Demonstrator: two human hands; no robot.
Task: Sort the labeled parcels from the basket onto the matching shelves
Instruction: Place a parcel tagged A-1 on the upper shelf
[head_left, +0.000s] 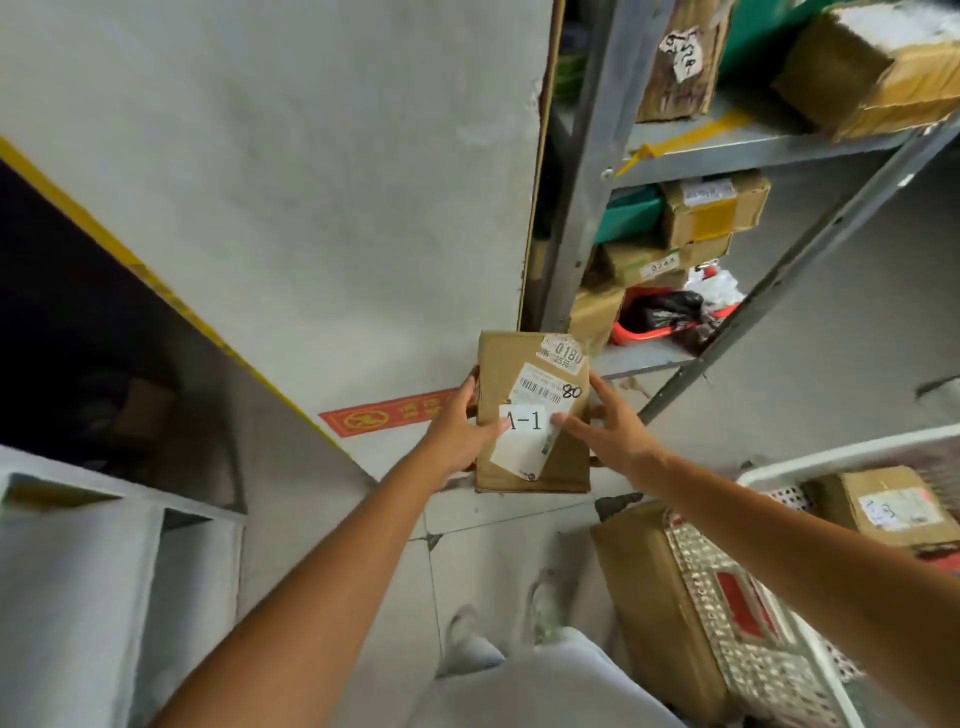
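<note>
A flat brown cardboard parcel (506, 374) with white stickers reading "A-1", "0180" and "80" is held up in front of me. My left hand (460, 431) grips its left edge, thumb on the label. My right hand (610, 431) holds the right edge with fingers spread, thumb touching the label. A white perforated basket (810, 467) at the lower right holds two more parcels, a small labelled box (883, 504) and a larger box with patterned wrapping (691, 613). The grey metal shelving (727, 150) stands ahead to the right.
The shelving holds several cardboard boxes, green packages and a red tray (649, 332) with black bags. A grey wall with a red sign (389, 413) is ahead. A grey cabinet (104, 545) stands at the left. My shoes show on the tiled floor below.
</note>
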